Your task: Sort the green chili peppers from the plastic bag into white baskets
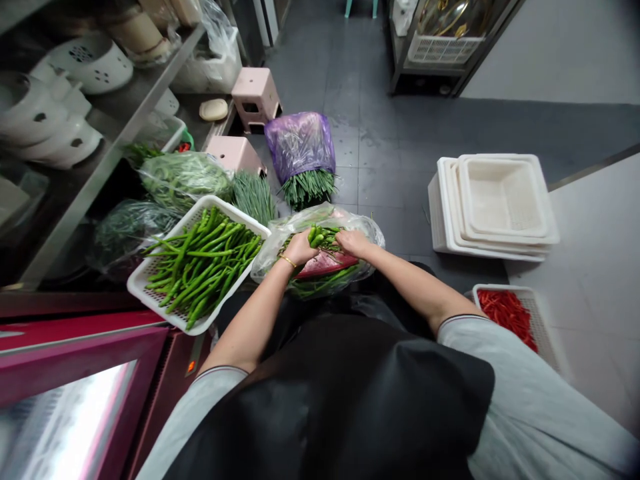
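The bag's (371, 235) loose rim spreads wide around both hands, and its left edge meets the near-right corner of the white basket (200, 329), so room on that side is tight; to the right, bare floor (385, 153) runs to a stack of trays (503, 200), well apart. Beyond the bag, a purple sack (300, 147) of greens stands near two pink stools (255, 93). The floor is dark grey tile; a shelf of white pots (90, 67) lines the left, and red peppers (507, 317) sit in a tray near the right elbow. The left hand (300, 248) is clamped on a small bunch of green peppers (320, 237) over the bag's mouth; the right hand (353, 244) has its fingers curled at the bunch's other end, and whether they pinch it I cannot tell. The bunch lies roughly crosswise between the hands, its tips too small to sort. The basket's long peppers (205, 257) mostly slant from near left to far right, a few crossing.
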The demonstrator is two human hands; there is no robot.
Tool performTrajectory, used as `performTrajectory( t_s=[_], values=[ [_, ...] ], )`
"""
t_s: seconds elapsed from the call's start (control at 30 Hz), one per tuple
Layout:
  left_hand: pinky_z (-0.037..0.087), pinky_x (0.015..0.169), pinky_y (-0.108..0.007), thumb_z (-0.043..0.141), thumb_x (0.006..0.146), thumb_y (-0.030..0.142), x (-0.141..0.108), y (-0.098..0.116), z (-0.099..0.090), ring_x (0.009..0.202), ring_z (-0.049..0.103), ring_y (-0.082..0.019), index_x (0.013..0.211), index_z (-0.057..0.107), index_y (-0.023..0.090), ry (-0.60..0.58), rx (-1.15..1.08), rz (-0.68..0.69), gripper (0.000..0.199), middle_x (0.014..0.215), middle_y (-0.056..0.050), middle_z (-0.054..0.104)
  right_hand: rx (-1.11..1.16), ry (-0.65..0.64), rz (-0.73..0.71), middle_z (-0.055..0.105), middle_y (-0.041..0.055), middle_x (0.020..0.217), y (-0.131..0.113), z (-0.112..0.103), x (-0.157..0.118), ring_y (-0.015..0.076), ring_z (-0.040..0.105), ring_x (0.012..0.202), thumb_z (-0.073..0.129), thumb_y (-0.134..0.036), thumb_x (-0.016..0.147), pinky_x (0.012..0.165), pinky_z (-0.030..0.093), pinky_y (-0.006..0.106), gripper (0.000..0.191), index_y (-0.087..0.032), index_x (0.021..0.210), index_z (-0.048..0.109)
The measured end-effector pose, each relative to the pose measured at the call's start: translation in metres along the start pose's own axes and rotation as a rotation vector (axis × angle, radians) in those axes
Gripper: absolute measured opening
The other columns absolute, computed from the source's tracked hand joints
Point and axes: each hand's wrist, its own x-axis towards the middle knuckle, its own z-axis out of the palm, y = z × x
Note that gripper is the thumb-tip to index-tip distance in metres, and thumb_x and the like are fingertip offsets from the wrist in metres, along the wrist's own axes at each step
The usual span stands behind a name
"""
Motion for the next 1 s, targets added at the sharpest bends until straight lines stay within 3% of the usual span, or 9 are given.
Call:
performTrajectory(
  t_s=[0.17, 0.33, 0.43, 0.53, 0.63, 0.73, 0.83, 0.9, 1.0],
  values=[
    [0.05, 0.079, -0.033, 0.067, 0.06, 0.014, 0.003, -0.002, 0.008, 0.083, 0.063, -0.023, 0.094, 0.063, 0.015, -0.085, -0.11, 0.037, 0.035, 0.086, -0.004, 0.068, 0.737, -0.015, 0.001, 0.057, 0.0013, 0.062, -0.009, -0.013, -0.024, 0.0118, 0.051, 0.055, 0.046, -0.044, 0.096, 0.061, 0.047, 0.028, 0.037, -0.018, 0.071, 0.054],
    [0.052, 0.081, -0.034, 0.073, 0.062, 0.026, -0.008, 0.003, -0.016, 0.083, 0.064, -0.02, 0.092, 0.061, 0.012, -0.046, -0.482, 0.097, 0.036, 0.087, -0.005, 0.067, 1.502, -0.021, -0.028, 0.028, -0.0103, 0.051, -0.034, -0.027, -0.039, 0.0061, 0.024, 0.04, 0.048, -0.067, 0.085, 0.045, 0.048, 0.03, 0.048, -0.023, 0.07, 0.04],
    [0.053, 0.086, -0.036, 0.078, 0.063, 0.035, -0.027, 0.017, -0.047, 0.091, 0.066, -0.022, 0.101, 0.058, 0.013, 0.055, -0.668, 0.149, 0.048, 0.096, -0.007, 0.068, 1.307, 0.004, -0.07, 0.041, -0.0049, 0.056, -0.033, -0.041, -0.04, 0.0099, 0.039, 0.047, 0.045, -0.065, 0.086, 0.056, 0.052, 0.034, 0.046, -0.021, 0.075, 0.049],
    [0.054, 0.085, -0.039, 0.075, 0.071, 0.043, -0.045, 0.027, -0.085, 0.101, 0.065, -0.025, 0.117, 0.053, 0.018, 0.226, -0.662, 0.107, 0.057, 0.109, -0.007, 0.067, 0.729, 0.133, -0.08, 0.064, 0.0108, 0.09, -0.015, -0.043, -0.033, 0.023, 0.061, 0.084, 0.053, -0.054, 0.083, 0.085, 0.051, 0.043, 0.038, -0.018, 0.094, 0.061],
    [0.055, 0.085, -0.04, 0.069, 0.081, 0.042, -0.06, 0.017, -0.138, 0.107, 0.064, -0.025, 0.124, 0.05, 0.023, 0.609, -0.554, 0.034, 0.051, 0.115, -0.005, 0.063, 0.383, 0.21, -0.033, 0.064, 0.0218, 0.109, 0.004, -0.033, -0.016, 0.0326, 0.06, 0.105, 0.046, -0.047, 0.086, 0.096, 0.045, 0.048, 0.043, -0.015, 0.111, 0.061],
    [0.054, 0.088, -0.038, 0.062, 0.088, 0.038, -0.089, -0.012, -0.203, 0.106, 0.064, -0.022, 0.122, 0.051, 0.022, 1.047, -0.534, 0.119, 0.039, 0.112, -0.003, 0.062, 0.316, 0.257, -0.108, 0.063, 0.0228, 0.113, 0.01, -0.022, -0.011, 0.0314, 0.062, 0.104, 0.042, -0.045, 0.088, 0.096, 0.047, 0.045, 0.043, -0.018, 0.118, 0.058],
    [0.052, 0.09, -0.035, 0.058, 0.089, 0.031, -0.122, -0.045, -0.263, 0.101, 0.065, -0.017, 0.117, 0.051, 0.017, 1.353, -0.525, 0.242, 0.032, 0.108, -0.004, 0.062, 0.319, 0.299, -0.157, 0.066, 0.0205, 0.109, 0.007, -0.017, -0.018, 0.0313, 0.063, 0.105, 0.042, -0.047, 0.087, 0.095, 0.049, 0.044, 0.038, -0.024, 0.111, 0.061],
    [0.052, 0.088, -0.034, 0.063, 0.083, 0.022, -0.136, -0.064, -0.294, 0.093, 0.065, -0.015, 0.108, 0.052, 0.013, 1.423, -0.406, 0.227, 0.029, 0.102, -0.005, 0.063, 0.332, 0.28, -0.175, 0.068, 0.018, 0.106, 0.005, -0.013, -0.023, 0.031, 0.065, 0.103, 0.043, -0.049, 0.086, 0.094, 0.05, 0.044, 0.035, -0.028, 0.104, 0.063],
    [0.05, 0.087, -0.035, 0.071, 0.07, 0.012, -0.136, -0.083, -0.322, 0.09, 0.062, -0.018, 0.102, 0.055, 0.011, 1.259, 0.078, -0.07, 0.036, 0.095, -0.007, 0.063, 0.347, 0.212, -0.206, 0.071, 0.0144, 0.104, 0.003, -0.005, -0.027, 0.0304, 0.068, 0.098, 0.042, -0.052, 0.085, 0.09, 0.054, 0.045, 0.035, -0.029, 0.098, 0.065]
  ],
)
